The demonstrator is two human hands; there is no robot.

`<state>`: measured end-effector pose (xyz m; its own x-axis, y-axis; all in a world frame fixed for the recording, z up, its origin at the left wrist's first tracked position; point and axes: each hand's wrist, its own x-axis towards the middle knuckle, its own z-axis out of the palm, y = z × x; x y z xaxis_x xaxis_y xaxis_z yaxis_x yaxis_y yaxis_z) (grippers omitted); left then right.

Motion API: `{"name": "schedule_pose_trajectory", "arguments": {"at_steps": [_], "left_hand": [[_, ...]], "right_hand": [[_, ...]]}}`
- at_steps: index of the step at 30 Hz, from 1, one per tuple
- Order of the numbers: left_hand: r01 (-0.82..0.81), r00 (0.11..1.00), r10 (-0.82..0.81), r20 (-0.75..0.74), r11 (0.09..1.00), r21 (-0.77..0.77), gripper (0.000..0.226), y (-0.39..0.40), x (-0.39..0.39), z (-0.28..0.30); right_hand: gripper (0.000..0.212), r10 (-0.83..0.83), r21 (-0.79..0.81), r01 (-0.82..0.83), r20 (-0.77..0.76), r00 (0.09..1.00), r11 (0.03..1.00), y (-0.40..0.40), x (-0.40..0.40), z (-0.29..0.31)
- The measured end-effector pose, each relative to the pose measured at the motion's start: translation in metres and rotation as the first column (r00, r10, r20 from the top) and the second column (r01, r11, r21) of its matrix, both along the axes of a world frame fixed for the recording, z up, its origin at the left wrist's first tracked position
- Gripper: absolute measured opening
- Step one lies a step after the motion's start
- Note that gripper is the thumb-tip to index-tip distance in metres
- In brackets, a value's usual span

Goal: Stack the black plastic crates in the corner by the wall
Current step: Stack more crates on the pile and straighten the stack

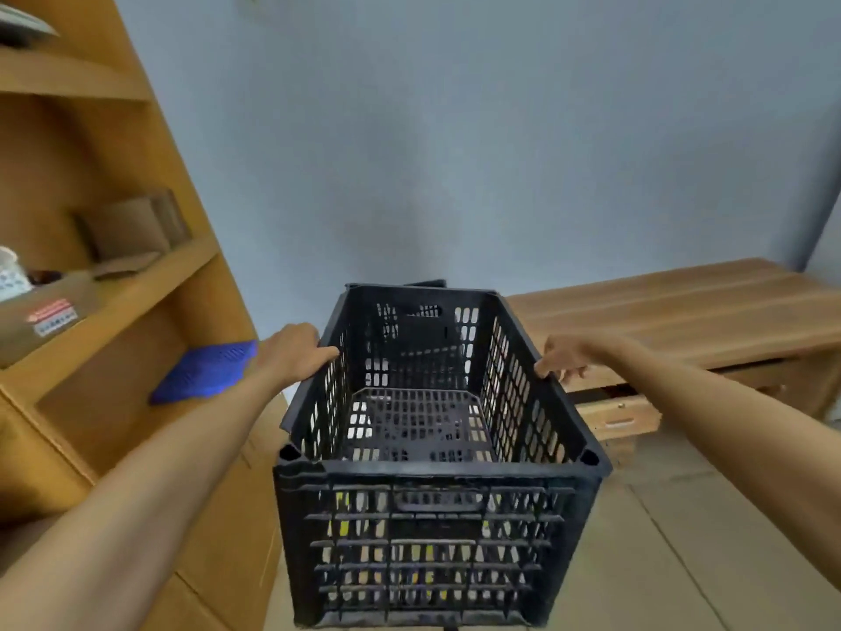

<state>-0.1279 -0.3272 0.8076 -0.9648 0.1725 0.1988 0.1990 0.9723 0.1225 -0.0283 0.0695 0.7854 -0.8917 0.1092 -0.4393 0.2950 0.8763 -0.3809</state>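
Here a black crate [437,444] sits in the middle, near the blue-grey wall [500,152]. The person's left hand [293,352] grips its left rim, fingers curled over the edge. The right hand [562,357] touches the right rim with fingers bent; how tightly it holds cannot be told. Wooden shelves [118,284] stand left, a low wooden bench [682,311] right.

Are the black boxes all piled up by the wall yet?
Nearly. Another crate already peeks out behind, by the wall. Both hands, left and right, grip the rims of an empty black crate. It looks unreleased; any others are out of view.
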Motion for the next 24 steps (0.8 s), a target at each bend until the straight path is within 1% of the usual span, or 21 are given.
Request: {"name": "schedule_pose_trajectory", "arguments": {"at_steps": [2, 5, 8, 10, 13, 17, 24], "left_hand": [[-0.011, 0.999, 0.012, -0.048, 1.000, 0.018, 0.035, -0.022, -0.022, 0.007], [-0.014, 0.992, 0.022, -0.121, 0.998, 0.063, 0.036, -0.042, -0.051, 0.015], [-0.005, 0.983, 0.025, -0.183, 0.994, 0.108, 0.035, -0.051, -0.078, 0.012], [-0.014, 0.976, 0.044, -0.213, 0.989, 0.144, 0.034, -0.052, -0.097, 0.006], [-0.035, 0.969, 0.079, -0.233, 0.981, 0.190, 0.032, -0.048, -0.134, -0.002], [-0.043, 0.962, 0.102, -0.253, 0.973, 0.228, 0.032, -0.033, -0.194, -0.005], [-0.053, 0.961, 0.123, -0.249, 0.962, 0.267, 0.029, 0.017, -0.315, -0.005]], "right_hand": [[0.019, 0.024, 0.009, -0.024, -0.033, 0.999, 1.000, -0.020, -0.029, 0.005], [0.016, 0.031, -0.026, -0.031, -0.026, 0.999, 0.999, -0.040, -0.063, 0.011], [0.016, 0.016, -0.048, -0.016, -0.010, 1.000, 0.999, -0.051, -0.093, 0.013], [0.020, -0.004, -0.068, 0.002, -0.027, 1.000, 0.998, -0.052, -0.117, 0.012], [0.028, -0.032, -0.073, 0.026, -0.069, 0.997, 0.997, -0.047, -0.162, 0.013], [0.019, -0.003, -0.033, -0.002, -0.139, 0.990, 0.999, -0.026, -0.234, 0.023], [0.019, 0.031, 0.034, -0.024, -0.237, 0.971, 0.999, 0.020, -0.367, 0.023]]}}
